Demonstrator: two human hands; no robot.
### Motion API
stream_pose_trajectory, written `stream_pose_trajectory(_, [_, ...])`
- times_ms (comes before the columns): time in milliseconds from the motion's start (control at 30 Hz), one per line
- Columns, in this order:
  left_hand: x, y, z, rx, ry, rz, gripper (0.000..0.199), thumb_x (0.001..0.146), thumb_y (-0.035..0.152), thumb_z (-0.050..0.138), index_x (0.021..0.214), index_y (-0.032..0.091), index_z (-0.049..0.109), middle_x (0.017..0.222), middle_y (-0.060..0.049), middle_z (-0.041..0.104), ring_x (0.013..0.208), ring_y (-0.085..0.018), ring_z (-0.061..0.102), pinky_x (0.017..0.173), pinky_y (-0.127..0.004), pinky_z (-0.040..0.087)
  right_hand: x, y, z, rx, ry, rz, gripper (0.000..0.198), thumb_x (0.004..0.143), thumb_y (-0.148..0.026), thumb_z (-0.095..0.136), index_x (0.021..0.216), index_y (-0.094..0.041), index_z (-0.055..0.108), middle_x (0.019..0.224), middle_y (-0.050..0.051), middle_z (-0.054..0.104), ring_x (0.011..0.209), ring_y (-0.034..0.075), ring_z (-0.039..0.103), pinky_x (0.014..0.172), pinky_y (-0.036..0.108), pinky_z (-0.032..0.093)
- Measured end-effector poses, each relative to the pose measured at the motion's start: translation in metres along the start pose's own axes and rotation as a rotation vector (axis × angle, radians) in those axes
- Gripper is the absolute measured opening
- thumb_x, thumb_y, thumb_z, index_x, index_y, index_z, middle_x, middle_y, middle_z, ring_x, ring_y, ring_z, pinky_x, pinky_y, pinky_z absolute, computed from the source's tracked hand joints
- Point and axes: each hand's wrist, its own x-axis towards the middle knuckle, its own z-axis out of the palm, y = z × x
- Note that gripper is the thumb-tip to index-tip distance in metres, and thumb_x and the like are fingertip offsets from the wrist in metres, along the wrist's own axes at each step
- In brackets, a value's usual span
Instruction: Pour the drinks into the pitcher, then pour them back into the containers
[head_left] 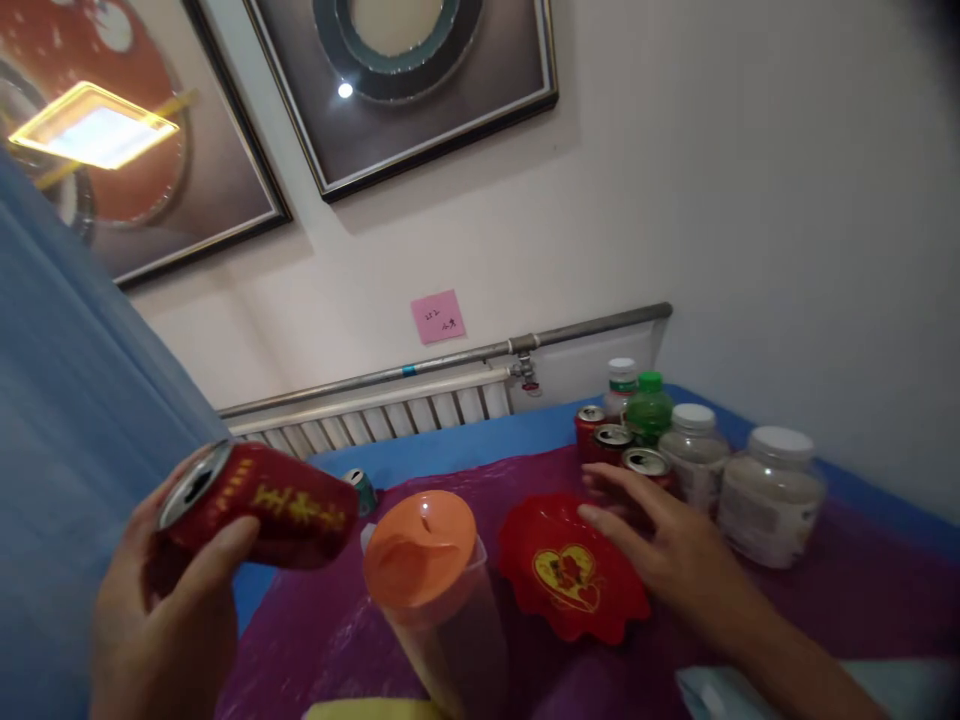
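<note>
My left hand [165, 620] grips a red drink can [259, 505] with gold lettering, tilted on its side with the opened top pointing left. My right hand [667, 550] reaches out flat with fingers spread over the far rim of a red scalloped dish [559, 585] with a gold heart, its fingertips close to a red can [649, 465]. A clear pitcher with an orange lid [424, 550] stands between my two hands.
Behind the right hand stand two more red cans [600, 425], a green bottle [649, 408], a white-capped bottle [621, 385] and two clear jars with white lids [772, 490]. A teal can [364, 490] lies farther back. A purple cloth [322, 630] covers the blue table; a radiator runs along the wall.
</note>
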Motion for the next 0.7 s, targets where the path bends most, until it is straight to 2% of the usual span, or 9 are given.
stream_pose_trajectory(100, [-0.042, 0.036, 0.014, -0.28, -0.327, -0.026, 0.07, 0.054, 0.036, 0.083, 0.122, 0.033, 0.067, 0.113, 0.002, 0.073, 0.096, -0.028, 0.068, 0.08, -0.034, 0.058, -0.025, -0.053, -0.012, 0.299, -0.181, -0.03, 0.065, 0.07, -0.043, 0.07, 0.132, -0.026, 0.059, 0.138, 0.011, 0.06, 0.126, 0.034, 0.057, 0.1, 0.047, 0.051])
stream_pose_trajectory(200, [-0.078, 0.06, 0.042, -0.455, -0.701, -0.144, 0.073, 0.046, 0.023, 0.088, 0.116, 0.027, 0.07, 0.114, -0.004, 0.073, 0.1, -0.035, 0.068, 0.078, -0.038, 0.06, -0.043, -0.092, -0.025, 0.52, -0.405, -0.003, 0.089, 0.062, -0.029, 0.077, 0.146, -0.033, 0.045, 0.142, 0.009, 0.058, 0.12, 0.033, 0.062, 0.094, 0.046, 0.056])
stream_pose_trajectory(333, [-0.101, 0.074, 0.055, -0.542, -0.909, -0.227, 0.07, 0.049, 0.022, 0.086, 0.117, 0.023, 0.07, 0.117, -0.01, 0.071, 0.11, -0.037, 0.065, 0.085, -0.041, 0.058, -0.049, -0.101, -0.033, 0.496, -0.441, -0.008, 0.085, 0.066, -0.025, 0.075, 0.145, -0.03, 0.046, 0.13, 0.008, 0.066, 0.109, 0.03, 0.069, 0.092, 0.041, 0.058])
stream_pose_trajectory(400, [-0.098, 0.066, 0.046, -0.477, -0.769, -0.138, 0.07, 0.057, 0.027, 0.086, 0.124, 0.027, 0.066, 0.129, -0.008, 0.067, 0.118, -0.032, 0.061, 0.09, -0.037, 0.056, -0.046, -0.089, -0.032, 0.424, -0.338, 0.02, 0.084, 0.064, -0.031, 0.076, 0.143, -0.024, 0.049, 0.128, 0.01, 0.068, 0.11, 0.033, 0.068, 0.093, 0.043, 0.057])
stream_pose_trajectory(467, [-0.087, 0.044, 0.032, -0.371, -0.429, -0.031, 0.06, 0.07, 0.035, 0.079, 0.128, 0.031, 0.062, 0.136, -0.004, 0.062, 0.125, -0.026, 0.057, 0.096, -0.033, 0.052, -0.041, -0.072, -0.029, 0.364, -0.196, 0.081, 0.085, 0.062, -0.037, 0.078, 0.142, -0.021, 0.05, 0.128, 0.012, 0.068, 0.112, 0.035, 0.067, 0.094, 0.045, 0.057])
stream_pose_trajectory(533, [-0.071, 0.008, 0.021, -0.257, -0.123, -0.063, 0.049, 0.081, 0.038, 0.07, 0.128, 0.029, 0.06, 0.136, -0.003, 0.062, 0.129, -0.023, 0.053, 0.104, -0.032, 0.046, -0.033, -0.057, -0.024, 0.352, -0.057, 0.144, 0.089, 0.061, -0.044, 0.079, 0.142, -0.022, 0.049, 0.129, 0.012, 0.067, 0.115, 0.037, 0.065, 0.094, 0.047, 0.056])
stream_pose_trajectory(567, [-0.064, -0.014, 0.018, -0.218, -0.092, -0.172, 0.046, 0.081, 0.037, 0.069, 0.126, 0.026, 0.061, 0.134, -0.004, 0.063, 0.129, -0.022, 0.054, 0.106, -0.033, 0.044, -0.029, -0.051, -0.021, 0.355, -0.003, 0.16, 0.09, 0.06, -0.047, 0.079, 0.141, -0.023, 0.049, 0.13, 0.011, 0.066, 0.117, 0.038, 0.064, 0.096, 0.048, 0.056])
stream_pose_trajectory(667, [-0.057, -0.081, 0.02, -0.248, -0.178, -0.736, 0.043, 0.081, 0.023, 0.068, 0.123, 0.021, 0.06, 0.136, -0.008, 0.061, 0.127, -0.021, 0.055, 0.109, -0.033, 0.039, -0.015, -0.04, -0.013, 0.35, 0.097, 0.139, 0.09, 0.059, -0.052, 0.08, 0.14, -0.026, 0.049, 0.137, 0.009, 0.061, 0.125, 0.038, 0.057, 0.106, 0.05, 0.048])
stream_pose_trajectory(700, [-0.059, -0.099, 0.024, -0.263, -0.227, -0.837, 0.042, 0.08, 0.02, 0.067, 0.121, 0.018, 0.061, 0.13, -0.012, 0.065, 0.122, -0.023, 0.059, 0.106, -0.037, 0.043, -0.01, -0.039, -0.01, 0.342, 0.114, 0.12, 0.089, 0.059, -0.052, 0.079, 0.139, -0.026, 0.049, 0.139, 0.009, 0.059, 0.127, 0.038, 0.056, 0.109, 0.051, 0.045])
